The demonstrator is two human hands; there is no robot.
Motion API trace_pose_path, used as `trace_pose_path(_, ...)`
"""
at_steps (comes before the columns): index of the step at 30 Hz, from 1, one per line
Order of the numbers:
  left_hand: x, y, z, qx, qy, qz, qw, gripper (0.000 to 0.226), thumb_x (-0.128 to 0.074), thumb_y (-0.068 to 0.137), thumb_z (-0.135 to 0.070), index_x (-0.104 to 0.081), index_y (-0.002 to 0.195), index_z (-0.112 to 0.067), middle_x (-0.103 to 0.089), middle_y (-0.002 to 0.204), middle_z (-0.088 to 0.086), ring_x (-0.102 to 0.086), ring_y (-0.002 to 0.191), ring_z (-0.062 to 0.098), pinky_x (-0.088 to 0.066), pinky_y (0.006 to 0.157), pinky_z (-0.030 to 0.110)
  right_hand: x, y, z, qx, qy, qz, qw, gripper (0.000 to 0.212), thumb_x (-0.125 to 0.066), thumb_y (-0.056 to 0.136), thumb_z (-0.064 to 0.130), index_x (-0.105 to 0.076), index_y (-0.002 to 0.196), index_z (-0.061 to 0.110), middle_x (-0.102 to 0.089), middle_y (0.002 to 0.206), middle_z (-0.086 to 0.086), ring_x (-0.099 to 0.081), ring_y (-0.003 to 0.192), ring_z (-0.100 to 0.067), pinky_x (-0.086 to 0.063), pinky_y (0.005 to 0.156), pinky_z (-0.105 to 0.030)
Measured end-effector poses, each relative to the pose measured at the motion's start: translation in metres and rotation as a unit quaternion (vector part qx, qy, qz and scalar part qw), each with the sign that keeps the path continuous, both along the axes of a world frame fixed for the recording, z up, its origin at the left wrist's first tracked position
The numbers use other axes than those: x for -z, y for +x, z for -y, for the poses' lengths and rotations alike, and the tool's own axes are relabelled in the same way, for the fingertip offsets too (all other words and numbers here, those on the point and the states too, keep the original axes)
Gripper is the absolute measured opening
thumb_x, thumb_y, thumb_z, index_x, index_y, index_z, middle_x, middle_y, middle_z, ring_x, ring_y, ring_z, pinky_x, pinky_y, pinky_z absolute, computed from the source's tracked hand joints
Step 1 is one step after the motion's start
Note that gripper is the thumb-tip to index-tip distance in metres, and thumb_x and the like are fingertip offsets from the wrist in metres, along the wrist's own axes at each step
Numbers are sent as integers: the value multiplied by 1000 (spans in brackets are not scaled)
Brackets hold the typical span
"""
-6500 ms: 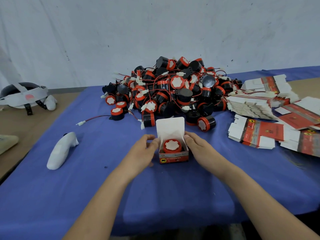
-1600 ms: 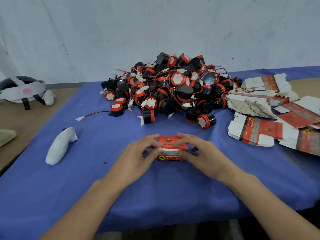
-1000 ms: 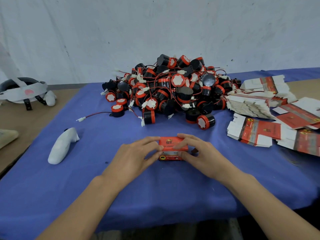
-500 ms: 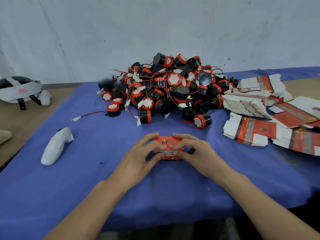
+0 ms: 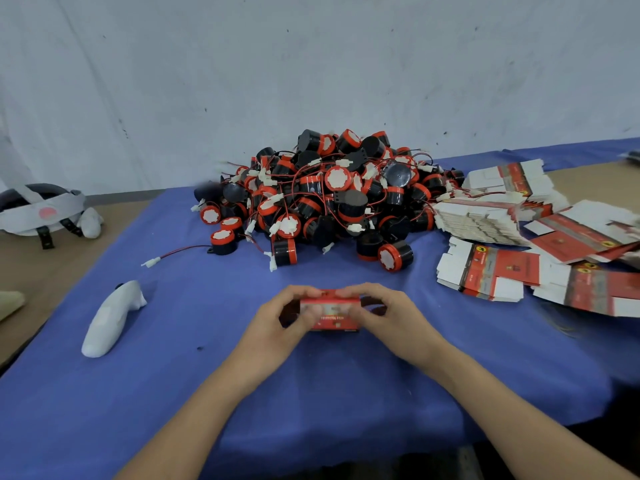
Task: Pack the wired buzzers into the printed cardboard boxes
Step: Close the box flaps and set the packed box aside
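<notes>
The left hand (image 5: 277,323) and right hand (image 5: 398,320) are gripping the single closed red box (image 5: 330,315) by its ends, long axis running left-right, printed face toward the camera, above bare blue cloth (image 5: 207,393) stretching clear to the near edge; the buzzer heap (image 5: 329,199), beyond counting, is sitting behind.

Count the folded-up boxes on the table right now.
1: the red box, gripped between the left hand and right hand. The cartons at right lie flat. The buzzer pile could hide another.
</notes>
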State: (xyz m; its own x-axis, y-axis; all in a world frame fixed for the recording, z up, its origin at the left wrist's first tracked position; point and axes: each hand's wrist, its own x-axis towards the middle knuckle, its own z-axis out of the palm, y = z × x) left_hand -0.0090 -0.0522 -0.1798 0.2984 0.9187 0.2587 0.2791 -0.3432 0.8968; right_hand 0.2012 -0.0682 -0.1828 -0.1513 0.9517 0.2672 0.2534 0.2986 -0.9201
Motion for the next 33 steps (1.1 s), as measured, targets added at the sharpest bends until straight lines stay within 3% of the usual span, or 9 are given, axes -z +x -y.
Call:
trace_pose_path(3,-16,19,3,-40,-12,105,994,12,-58,95,-47,-64,101,-39,-70,97,-18,-68,92,4,-55,78,23,-12,-9,3,1,-16,-106,994,22,-62,94,57,-70,105,39,-71,106,12,-68,98,-7,-56,89,-25)
trace_pose_path(7,-23,53,17,-44,13,142,989,17,-46,96,-44,-57,101,-33,-70,98,-11,-70,90,14,-60,72,30,-19,-29,6,8,-30,-238,971,33,-53,92,50,-62,104,20,-63,113,-11,-70,90,-17,-58,85,-36)
trace_pose_path(12,-35,68,13,-102,27,213,971,15,-49,105,-30,-58,94,-25,-69,86,-7,-70,83,15,-61,70,33,-38,-33,5,11,5,-250,968,8,-58,102,26,-61,97,21,-68,85,4,-67,79,-14,-58,74,-31)
trace_pose_path(16,-35,84,12,-182,10,270,946,24,-49,103,-28,-56,82,-18,-64,71,-11,-63,68,3,-51,59,15,-39,-43,6,66,20,-274,959,17,-55,104,25,-61,89,21,-68,78,10,-67,78,-6,-56,71,-20)
trace_pose_path(19,-37,91,9,-223,-22,303,926,28,-49,102,-24,-56,77,-14,-64,65,-10,-63,61,2,-50,53,16,-38,-52,6,113,3,-299,948,22,-53,105,27,-59,90,13,-68,72,11,-67,71,-1,-53,62,-16)
trace_pose_path(25,-41,92,4,-242,-44,314,917,29,-49,100,-24,-58,75,-14,-67,67,-4,-67,64,11,-59,61,34,-42,-60,3,147,-6,-325,934,24,-52,105,28,-61,88,14,-70,72,9,-69,70,-2,-52,59,-17)
trace_pose_path(28,-44,90,2,-219,-33,304,927,27,-48,101,-24,-61,80,-14,-69,70,-6,-68,66,8,-56,57,23,-43,-59,1,160,-20,-321,933,27,-49,106,33,-62,88,17,-72,75,10,-70,72,-2,-55,63,-18)
trace_pose_path(30,-44,91,3,-205,-4,289,935,23,-48,102,-22,-63,87,-15,-70,75,-11,-69,70,5,-53,56,17,-42,-58,0,171,-39,-343,923,31,-47,106,37,-65,85,21,-74,81,4,-71,78,-10,-59,73,-29)
trace_pose_path(33,-43,95,7,-194,49,258,945,21,-46,101,-15,-63,90,-20,-69,80,-19,-69,76,1,-52,57,17,-42,-56,1,192,-71,-394,896,38,-45,107,39,-68,79,27,-76,84,-2,-72,81,-18,-59,77,-35)
